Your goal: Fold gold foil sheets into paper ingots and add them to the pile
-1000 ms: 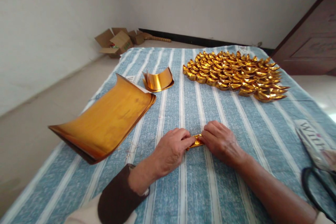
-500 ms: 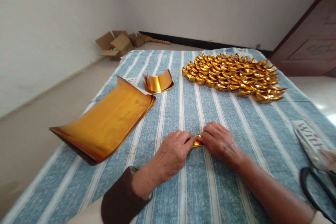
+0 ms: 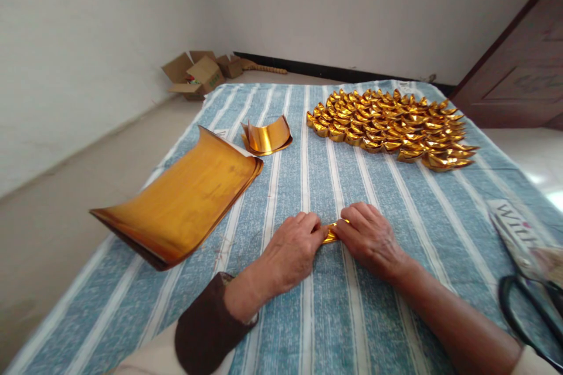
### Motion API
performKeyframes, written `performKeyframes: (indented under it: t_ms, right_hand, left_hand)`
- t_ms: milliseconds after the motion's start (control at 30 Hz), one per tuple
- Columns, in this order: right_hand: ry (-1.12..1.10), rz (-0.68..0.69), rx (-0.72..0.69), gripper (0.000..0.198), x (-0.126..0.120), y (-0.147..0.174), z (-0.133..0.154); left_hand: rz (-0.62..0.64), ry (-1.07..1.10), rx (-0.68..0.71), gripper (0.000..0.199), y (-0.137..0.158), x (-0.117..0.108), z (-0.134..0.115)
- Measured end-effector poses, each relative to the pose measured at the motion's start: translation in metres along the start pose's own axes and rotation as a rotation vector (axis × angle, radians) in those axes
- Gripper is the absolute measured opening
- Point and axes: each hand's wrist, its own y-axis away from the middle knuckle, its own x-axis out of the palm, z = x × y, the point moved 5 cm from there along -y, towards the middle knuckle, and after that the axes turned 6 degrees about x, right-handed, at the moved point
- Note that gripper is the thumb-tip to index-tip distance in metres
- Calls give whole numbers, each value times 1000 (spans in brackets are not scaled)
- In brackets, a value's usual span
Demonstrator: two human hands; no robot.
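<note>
Two bare hands meet at one small gold strip (image 3: 331, 237); the left hand (image 3: 292, 252) has its thumb and fingers closed narrowly at the left end, and the right hand (image 3: 372, 240) pinches the other end; only a short shiny part of it is visible between them, low over the striped cloth (image 3: 285, 328); the undersides of the fingers are hidden, so one cannot tell how firmly each one presses.

The step in hand seems to be the folding, or the pressing of a crease, in this single piece; its exact fold cannot be read, because the hands cover most of it. Beyond the grip and to its right stand many gold boat-shaped pieces (image 3: 387, 123), set closely in rows; beyond the grip and to its left lies a small stack of curved gold sheets (image 3: 268, 136); nearer to the left hand, but apart from it, is a larger gold stack (image 3: 185, 199); well to the right of the grip rest the scissors (image 3: 524, 265), not touched by the hands.

For the next move, probably both ends should be held level, with even and gentle fingertip pressure; such thin material could wrinkle or slip if one hand pulls more strongly.
</note>
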Motion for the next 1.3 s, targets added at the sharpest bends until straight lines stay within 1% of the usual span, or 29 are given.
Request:
performKeyframes:
  t_ms: [133,333,667,833,1000,1300]
  right_hand:
    - [13,42,-6,32,4,2,1]
    - [16,89,-2,31,9,4,-1]
    - [91,25,67,27,5,-1,6]
    - [110,3,101,28,4,-3,10]
    - [153,15,132,27,6,-3,13]
    - [199,30,205,33,6,-8,17]
  left_hand:
    - [10,75,8,20,-3,-3,4]
    - [12,170,34,19,-6,-8,7]
    - [29,206,2,18,-5,-9,7]
    - [15,226,16,22,-4,-8,8]
    - [6,229,35,22,-4,-5,10]
    - [-24,251,59,20,-3,0,13]
